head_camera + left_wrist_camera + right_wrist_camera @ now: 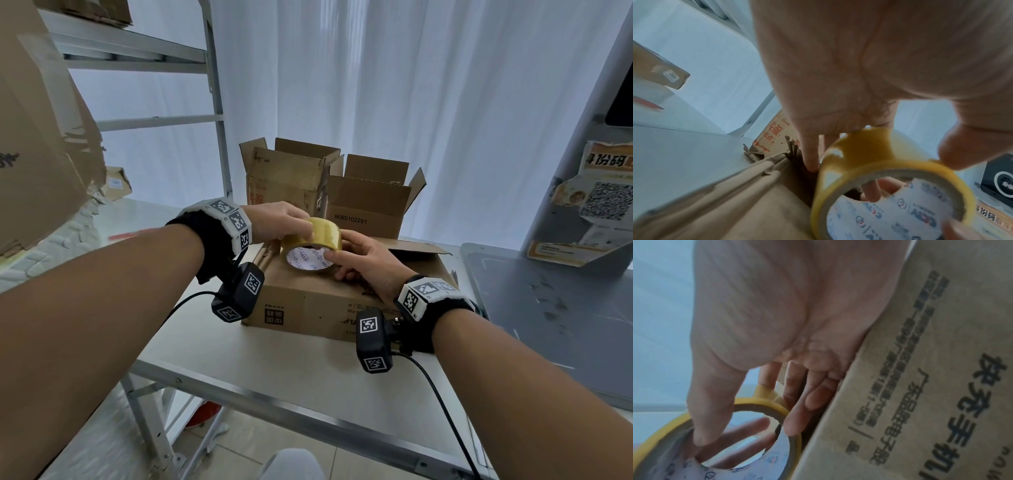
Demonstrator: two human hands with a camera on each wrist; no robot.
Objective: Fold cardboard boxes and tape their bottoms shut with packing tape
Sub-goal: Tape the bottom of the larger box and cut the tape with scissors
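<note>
A yellowish roll of packing tape [313, 245] with a white printed core is held just above a flat brown cardboard box [329, 303] on the white table. My left hand [281, 219] grips the tape roll [879, 164] from the left, thumb on its outer face and fingers behind it. My right hand [363, 260] holds the roll from the right, thumb on the near rim and fingers wrapped behind. In the right wrist view the tape roll [764, 404] sits under the thumb, beside the box's printed side [920, 386].
Two open-topped cardboard boxes [291, 174] [370, 202] stand behind the flat box, in front of a white curtain. A metal shelf frame [215, 102] with torn cardboard [44, 137] rises on the left. A grey machine [555, 308] borders the table on the right.
</note>
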